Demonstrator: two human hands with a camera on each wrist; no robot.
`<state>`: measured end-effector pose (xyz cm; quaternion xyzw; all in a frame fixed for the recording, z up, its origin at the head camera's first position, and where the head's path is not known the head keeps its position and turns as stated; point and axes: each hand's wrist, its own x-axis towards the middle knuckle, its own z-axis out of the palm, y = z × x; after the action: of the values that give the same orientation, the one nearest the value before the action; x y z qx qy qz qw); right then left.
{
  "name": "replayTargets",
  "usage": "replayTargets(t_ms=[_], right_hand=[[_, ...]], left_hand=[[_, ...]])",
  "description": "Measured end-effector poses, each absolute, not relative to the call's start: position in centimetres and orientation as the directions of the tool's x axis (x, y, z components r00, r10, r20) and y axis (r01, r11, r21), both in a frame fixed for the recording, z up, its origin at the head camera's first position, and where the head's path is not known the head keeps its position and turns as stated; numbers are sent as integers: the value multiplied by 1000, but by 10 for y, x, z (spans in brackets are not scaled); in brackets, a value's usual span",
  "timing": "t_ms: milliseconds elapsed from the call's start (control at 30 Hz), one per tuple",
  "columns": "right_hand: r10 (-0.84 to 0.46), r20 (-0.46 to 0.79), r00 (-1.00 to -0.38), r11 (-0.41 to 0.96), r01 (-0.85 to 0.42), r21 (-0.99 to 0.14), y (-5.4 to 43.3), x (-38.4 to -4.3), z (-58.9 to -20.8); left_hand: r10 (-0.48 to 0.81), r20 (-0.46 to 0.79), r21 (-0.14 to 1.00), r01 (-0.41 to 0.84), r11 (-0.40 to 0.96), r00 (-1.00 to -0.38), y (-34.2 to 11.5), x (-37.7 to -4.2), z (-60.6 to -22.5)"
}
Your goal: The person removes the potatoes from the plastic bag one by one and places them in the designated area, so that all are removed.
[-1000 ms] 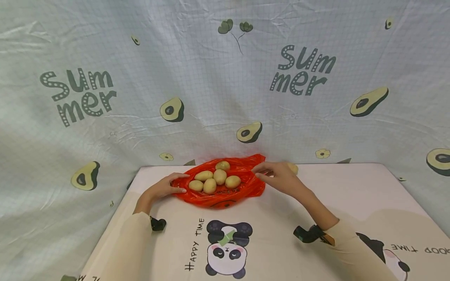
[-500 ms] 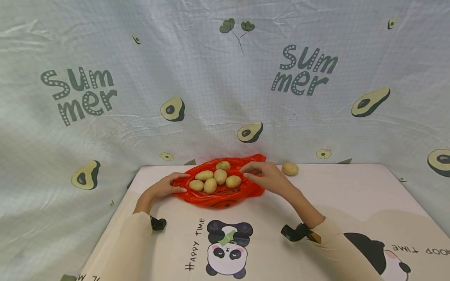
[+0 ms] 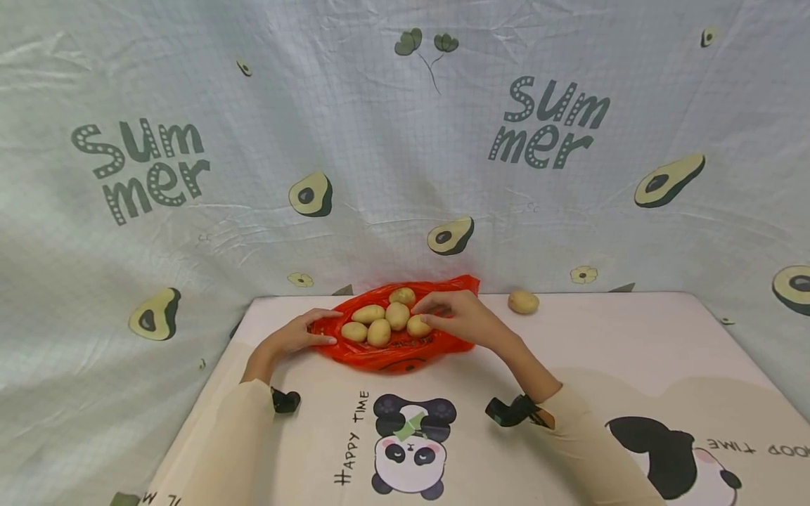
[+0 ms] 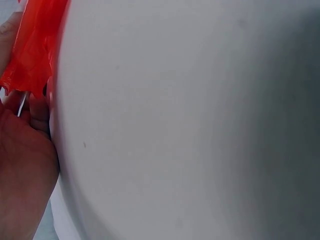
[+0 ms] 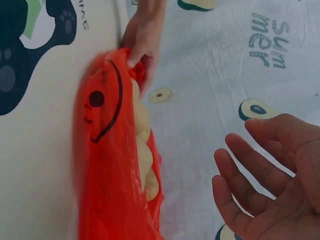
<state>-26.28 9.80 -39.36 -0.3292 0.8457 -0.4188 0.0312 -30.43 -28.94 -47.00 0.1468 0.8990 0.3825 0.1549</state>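
Observation:
A red plastic bag (image 3: pixel 395 361) lies spread near the table's back edge, with several potatoes (image 3: pixel 379 333) showing in its mouth. At its left end my left hand (image 3: pixel 294 334) holds the rim between thumb and fingers; the right wrist view shows that thumb lying over the bag's edge. My right hand (image 3: pixel 465 318) hovers above the bag's right part, fingertips close to the rightmost potato (image 3: pixel 416 327), which it partly hides. In the right wrist view my right hand (image 5: pixel 270 182) has its fingers spread and apart from the bag.
A single potato (image 3: pixel 523 302) rests on the table (image 3: pixel 607 337) outside the bag, at the back right. Behind the table hangs a pale curtain (image 3: pixel 392 154) printed with avocados. Panda prints decorate the table cover.
My right hand has moved left from the bag's right end to over the rightmost potato, uncovering the lone potato behind it. My left hand stays on the bag.

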Motion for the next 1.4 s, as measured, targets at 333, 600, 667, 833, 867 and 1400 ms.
replayTargets(t_ms=[333, 600, 667, 833, 867, 1400], right_hand=[[-632, 237, -738, 402, -574, -714, 72, -272, -396], [-705, 176, -687, 424, -607, -672, 48, -289, -390], [-742, 140, -656, 423, -620, -661, 40, -294, -389], [-815, 47, -578, 424, -650, -631, 20, -310, -393], [-820, 27, -572, 435, -652, -621, 16, -313, -394], [-798, -211, -565, 588, -654, -476, -34, -334, -401]], left_hand=[[390, -166, 743, 145, 654, -906, -289, -304, -470], [386, -168, 721, 154, 675, -907, -289, -305, -467], [391, -163, 719, 162, 676, -906, -289, -305, -467], [383, -173, 727, 145, 671, -907, -288, -304, -468], [383, -173, 730, 142, 668, -908, -288, -303, -468], [466, -83, 745, 256, 616, -881, -293, -307, -472]])
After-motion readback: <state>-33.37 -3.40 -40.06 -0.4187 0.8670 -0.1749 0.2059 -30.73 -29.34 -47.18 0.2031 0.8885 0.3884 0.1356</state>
